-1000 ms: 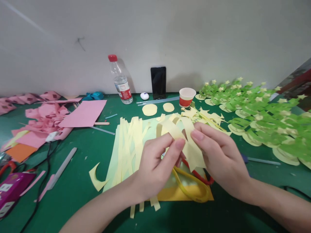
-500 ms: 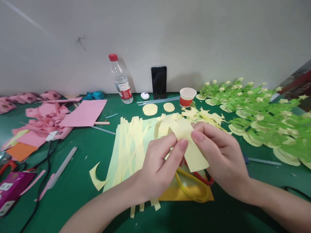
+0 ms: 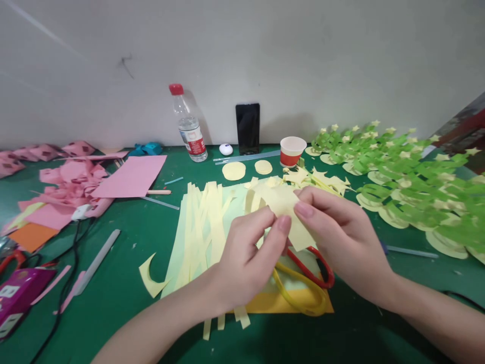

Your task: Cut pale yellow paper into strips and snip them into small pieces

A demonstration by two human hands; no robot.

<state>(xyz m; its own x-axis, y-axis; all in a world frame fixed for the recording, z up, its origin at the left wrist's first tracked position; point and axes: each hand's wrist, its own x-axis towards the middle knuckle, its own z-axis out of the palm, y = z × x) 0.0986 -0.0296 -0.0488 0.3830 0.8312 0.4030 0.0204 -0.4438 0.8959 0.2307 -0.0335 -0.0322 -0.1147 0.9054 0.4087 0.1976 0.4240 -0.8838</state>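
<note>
A piece of pale yellow paper (image 3: 280, 202) is raised above the work spot, between my two hands. My left hand (image 3: 246, 258) pinches its lower edge between thumb and fingers. On the other side, the thumb and fingers of my right hand (image 3: 343, 247) close on its right edge. Under the hands lie scissors with one yellow handle (image 3: 299, 301) and one red handle (image 3: 322, 277); their blades are hidden. Several pale yellow paper strips (image 3: 215, 212) are spread over light green paper (image 3: 231, 199), left of the hands.
A water bottle (image 3: 191, 134), a phone (image 3: 248, 129) and a paper cup (image 3: 291, 151) stand along the wall. Green paper trees with stars (image 3: 401, 187) crowd the right side. Pink paper scraps (image 3: 76, 182) and a purple power strip (image 3: 25, 298) occupy the left.
The held paper has shifted upward and its lower end has swung up, uncovering more of the red scissors handle. Both hands stay in nearly the same place.
</note>
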